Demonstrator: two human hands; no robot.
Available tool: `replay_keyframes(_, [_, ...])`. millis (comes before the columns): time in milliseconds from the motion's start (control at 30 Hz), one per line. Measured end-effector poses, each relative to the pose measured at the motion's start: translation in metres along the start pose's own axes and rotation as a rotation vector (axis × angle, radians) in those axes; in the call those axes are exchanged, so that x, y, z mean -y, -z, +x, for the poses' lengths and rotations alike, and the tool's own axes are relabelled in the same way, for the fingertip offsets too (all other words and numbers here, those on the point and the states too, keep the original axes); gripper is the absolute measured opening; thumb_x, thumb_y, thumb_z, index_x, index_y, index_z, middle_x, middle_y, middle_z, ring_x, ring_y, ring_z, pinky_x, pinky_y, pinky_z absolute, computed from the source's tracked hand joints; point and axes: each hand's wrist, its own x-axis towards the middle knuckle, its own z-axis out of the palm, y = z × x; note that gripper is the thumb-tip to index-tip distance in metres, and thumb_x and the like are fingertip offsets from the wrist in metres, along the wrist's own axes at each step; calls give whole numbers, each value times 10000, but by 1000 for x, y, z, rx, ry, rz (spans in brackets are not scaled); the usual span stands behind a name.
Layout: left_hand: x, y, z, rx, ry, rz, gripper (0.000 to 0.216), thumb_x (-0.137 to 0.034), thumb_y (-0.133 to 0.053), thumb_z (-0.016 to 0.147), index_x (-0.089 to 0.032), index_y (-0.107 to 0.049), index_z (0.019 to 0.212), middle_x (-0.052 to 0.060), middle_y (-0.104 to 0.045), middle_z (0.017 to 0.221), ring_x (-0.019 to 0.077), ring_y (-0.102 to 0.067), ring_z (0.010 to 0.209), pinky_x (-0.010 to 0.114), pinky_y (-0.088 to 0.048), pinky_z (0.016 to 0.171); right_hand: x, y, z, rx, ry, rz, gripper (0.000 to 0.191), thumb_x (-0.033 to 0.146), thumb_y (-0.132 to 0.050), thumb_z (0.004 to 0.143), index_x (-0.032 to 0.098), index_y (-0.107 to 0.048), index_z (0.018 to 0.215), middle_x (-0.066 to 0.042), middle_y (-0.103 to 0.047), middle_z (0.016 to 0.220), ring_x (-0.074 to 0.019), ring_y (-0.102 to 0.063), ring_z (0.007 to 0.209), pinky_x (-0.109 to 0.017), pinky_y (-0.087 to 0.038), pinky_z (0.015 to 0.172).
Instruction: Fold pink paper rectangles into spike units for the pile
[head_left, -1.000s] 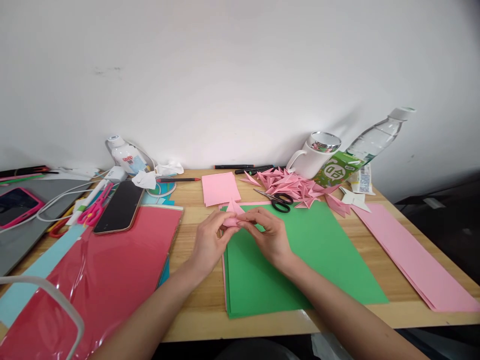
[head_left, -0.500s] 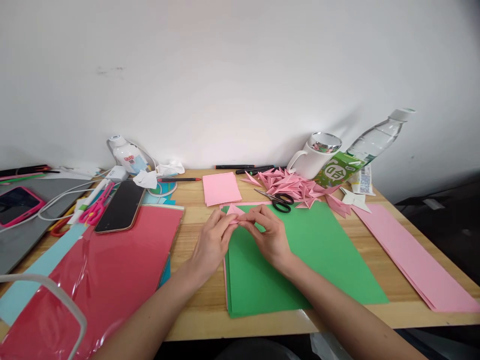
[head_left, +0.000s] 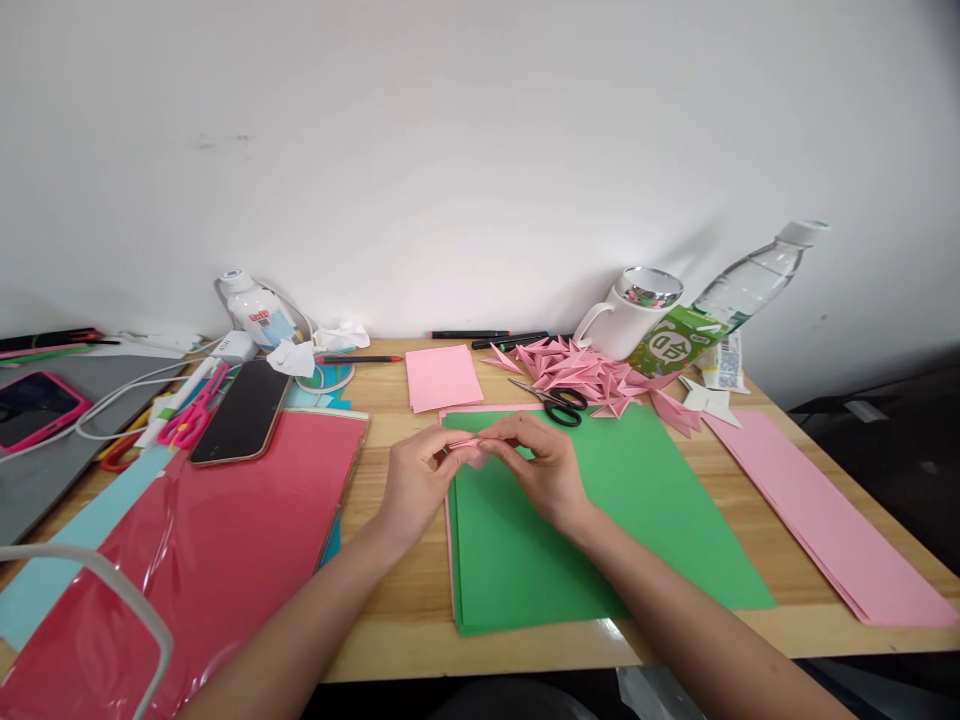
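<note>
Between the fingertips of both hands is a small piece of folded pink paper point(head_left: 475, 456), mostly covered by the fingers. My left hand point(head_left: 420, 480) pinches its left end, and my right hand point(head_left: 541, 465) pinches its right end. Both hands are above the left part of a stack of green paper sheets point(head_left: 600, 540), with pink edges showing underneath. Just beyond them lies a stack of square pink paper point(head_left: 444, 378). Black-handled scissors point(head_left: 562, 405) rest at the green stack's far edge, beside a heap of folded pink paper pieces point(head_left: 574, 368).
A white mug point(head_left: 630, 310), a green box point(head_left: 679, 340) and a tilted water bottle point(head_left: 754, 275) stand at the back right. Long pink sheets point(head_left: 832, 520) lie on the right. Leftward are a red plastic-covered pack point(head_left: 225, 540), a black phone point(head_left: 241, 412) and pink scissors point(head_left: 196, 408).
The folded pink paper has been turned between my fingers: its upright point has gone and a flap now shows below the fingertips. My left hand has shifted slightly left.
</note>
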Motion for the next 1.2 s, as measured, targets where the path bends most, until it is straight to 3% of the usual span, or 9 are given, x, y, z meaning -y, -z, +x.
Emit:
replay_keyframes(167, [-7,3,3,23,218,-136,130,-284,-679,691,-157,-703,701,25,-683,675,141,-589,626,230,-453,589,5,3,2,42,-127,105,71,257,-662,764,197,-699,760,-28,-678,702,-139,-596,627,-257,-488,580])
replay_keyframes(333, [-8,6,5,92,315,-226,173,-303,-735,627,-141,-709,680,38,-683,663,140,-580,617,236,-441,592,5,5,1,37,-403,330,247,325,-741,665,186,-692,864,-24,-708,692,-158,-644,618,-300,-531,640])
replay_keyframes(533, [0,6,5,158,405,-396,217,-345,-706,683,-145,-711,768,20,-659,670,104,-528,568,222,-407,546,7,6,6,-11,-530,480,221,306,-792,576,166,-663,689,3,-669,593,-106,-577,509,-236,-486,515])
replay_keyframes(800, [-3,7,4,189,366,-387,257,-366,-660,724,-125,-681,637,26,-620,576,116,-518,528,247,-422,545,10,7,7,58,-533,523,228,315,-771,610,169,-692,767,15,-641,586,-81,-508,491,-221,-435,483])
replay_keyframes(967, [-13,5,4,127,400,-337,247,-363,-718,641,-136,-639,582,-9,-580,529,95,-490,468,216,-396,467,11,6,5,86,-535,495,211,333,-750,643,171,-709,771,26,-611,551,-61,-447,460,-198,-378,433])
replay_keyframes(1200, [-15,8,5,116,344,-328,279,-393,-686,675,-141,-624,574,-3,-585,542,97,-510,502,210,-405,490,5,7,9,86,-697,604,266,353,-793,562,178,-725,751,18,-660,583,-80,-550,473,-224,-499,482])
